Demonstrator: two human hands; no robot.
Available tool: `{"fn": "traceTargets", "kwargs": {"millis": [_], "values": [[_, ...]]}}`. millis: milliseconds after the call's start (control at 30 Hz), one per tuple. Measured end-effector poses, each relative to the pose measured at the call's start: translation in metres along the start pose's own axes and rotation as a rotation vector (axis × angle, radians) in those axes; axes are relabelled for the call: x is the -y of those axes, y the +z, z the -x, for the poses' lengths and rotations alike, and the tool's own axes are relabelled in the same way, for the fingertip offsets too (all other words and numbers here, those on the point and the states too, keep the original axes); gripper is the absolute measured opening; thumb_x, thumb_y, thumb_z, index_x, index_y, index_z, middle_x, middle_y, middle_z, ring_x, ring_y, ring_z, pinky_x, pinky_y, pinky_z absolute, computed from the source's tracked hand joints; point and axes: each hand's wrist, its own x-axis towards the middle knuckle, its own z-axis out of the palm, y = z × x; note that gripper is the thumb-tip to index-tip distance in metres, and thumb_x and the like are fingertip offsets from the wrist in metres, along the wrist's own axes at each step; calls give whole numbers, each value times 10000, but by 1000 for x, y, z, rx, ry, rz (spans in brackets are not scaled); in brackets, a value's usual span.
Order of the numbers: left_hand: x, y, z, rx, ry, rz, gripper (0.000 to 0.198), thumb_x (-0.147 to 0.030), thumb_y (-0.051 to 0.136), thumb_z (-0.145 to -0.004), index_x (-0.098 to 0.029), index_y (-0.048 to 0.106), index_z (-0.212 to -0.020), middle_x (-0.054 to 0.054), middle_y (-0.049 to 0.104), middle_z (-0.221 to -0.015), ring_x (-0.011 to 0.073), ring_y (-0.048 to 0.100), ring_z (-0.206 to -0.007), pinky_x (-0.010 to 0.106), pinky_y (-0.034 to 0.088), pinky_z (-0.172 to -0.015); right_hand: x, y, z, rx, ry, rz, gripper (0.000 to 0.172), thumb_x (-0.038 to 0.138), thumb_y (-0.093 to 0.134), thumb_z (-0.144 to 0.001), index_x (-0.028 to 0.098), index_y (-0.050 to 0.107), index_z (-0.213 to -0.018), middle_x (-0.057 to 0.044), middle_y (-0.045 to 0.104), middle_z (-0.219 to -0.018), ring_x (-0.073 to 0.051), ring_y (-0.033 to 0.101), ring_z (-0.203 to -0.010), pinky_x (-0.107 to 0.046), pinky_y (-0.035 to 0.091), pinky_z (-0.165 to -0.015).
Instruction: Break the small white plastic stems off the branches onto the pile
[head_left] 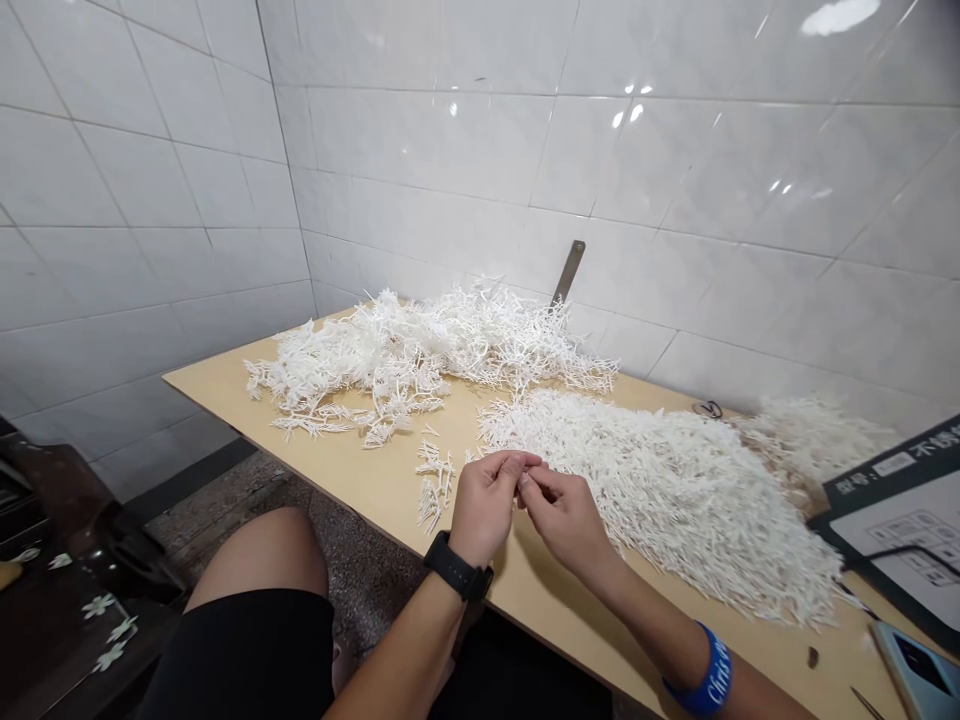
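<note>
My left hand (484, 505) and my right hand (568, 522) meet fingertip to fingertip over the table's front part. Both are closed in a pinch, and what they hold is hidden or too small to name. Just left of my left hand lie a few loose white branched pieces (431, 482). Beyond and to the right of my right hand spreads a large heap of short white plastic-looking bits (675, 490). Farther back is a tangled pile of white branched strands (435, 345).
The wooden tabletop (247, 375) stands against a white tiled wall (450, 140). A metal strip (568, 270) leans on the wall behind the pile. At right are a dark printed box (900, 520) and a phone (915, 665). My bent knee (262, 560) is below the table's left edge.
</note>
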Motion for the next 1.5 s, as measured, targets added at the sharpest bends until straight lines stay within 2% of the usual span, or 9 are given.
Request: {"fn": "traceTargets", "kwargs": {"millis": [200,467,600,800,1000,1133,1267,1367,1500], "values": [[-1,-7,-44,-122,-27,-7,395,-419,419,-957,-112,657,-880,147,756,-860,168,731,-727,283,577,-697,-6,-20,1,-43,-9,16,379,331,477,-907,198,456,-552,46,369,-478,-111,338,-463,-259,246,-474],[-9,7,-45,98,139,-461,106,-230,658,-801,-186,754,-810,102,763,-1052,283,663,-1087,421,455,-1016,-9,-58,0,-54,165,113,377,501,553,-880,181,670,-719,12,505,-508,-133,420,-469,-262,324,-486],[-6,8,-45,173,195,-639,189,-284,612,-842,-201,759,-757,84,781,-935,294,681,-1030,429,467,-986,-11,-67,2,24,177,175,390,488,535,-877,189,582,-631,16,483,-518,-129,416,-488,-257,310,-485],[-20,-28,-43,168,271,-768,287,-212,505,-911,-210,710,-1112,49,712,-1211,217,631,-1145,352,455,-1017,16,-60,3,31,42,203,461,463,446,-914,214,346,-538,43,330,-492,-106,315,-462,-256,265,-463],[-22,-82,-8,-91,290,-973,249,-257,549,-897,-160,701,-1069,113,686,-1158,290,573,-1124,460,407,-1031,71,-60,-106,-179,-20,235,517,361,554,-896,208,355,-443,55,284,-424,-91,270,-429,-281,247,-485],[-1,-94,10,-167,219,-1135,506,-315,705,-769,-143,613,-1236,152,608,-1199,341,542,-1109,498,435,-978,75,-49,-154,-162,34,139,230,143,496,-886,163,615,-690,-39,597,-668,-130,494,-534,-300,388,-543],[11,-101,9,-234,190,-966,303,-156,583,-791,-143,656,-1085,142,622,-1089,302,593,-1008,478,453,-942,61,-5,-75,80,60,-59,267,93,467,-852,179,647,-1030,-82,700,-951,-176,660,-738,-320,532,-621],[8,-108,2,-263,173,-855,235,-163,558,-803,-152,651,-1019,130,663,-1027,285,621,-975,465,463,-928,41,34,2,443,355,-667,259,337,562,-885,180,632,-1078,-129,707,-1052,-238,698,-875,-388,571,-713],[-2,-114,4,-259,100,-555,224,-316,526,-866,-166,617,-1005,105,703,-990,249,680,-958,394,525,-849,11,55,20,236,440,-781,304,375,662,-806,177,658,-1038,-128,698,-1142,-254,675,-1047,-412,515,-942]]}}
